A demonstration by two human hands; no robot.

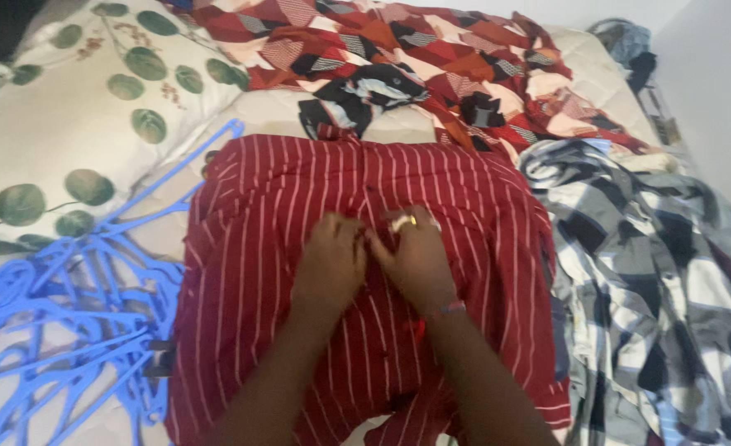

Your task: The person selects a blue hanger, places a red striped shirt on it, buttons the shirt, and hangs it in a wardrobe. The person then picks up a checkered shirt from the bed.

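**Centre of frame: both hands at the shirt's front strip**

Lower left, blue hangers (59, 322) lie tangled just beside the red striped shirt (266, 248); a hook could snag it. At centre, left hand (330, 263) and right hand (419, 258) meet, fingers pinched together on the shirt's front; a misaligned closure is likely. At right, the plaid shirt (654, 297) touches its edge.

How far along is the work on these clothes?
Early, it seems. Done: the red striped shirt lies spread flat on the bed. In hand: the left hand and right hand meet at its front placket. Left: the plaid shirt and patterned garment lie crumpled, and the blue hangers are bare.
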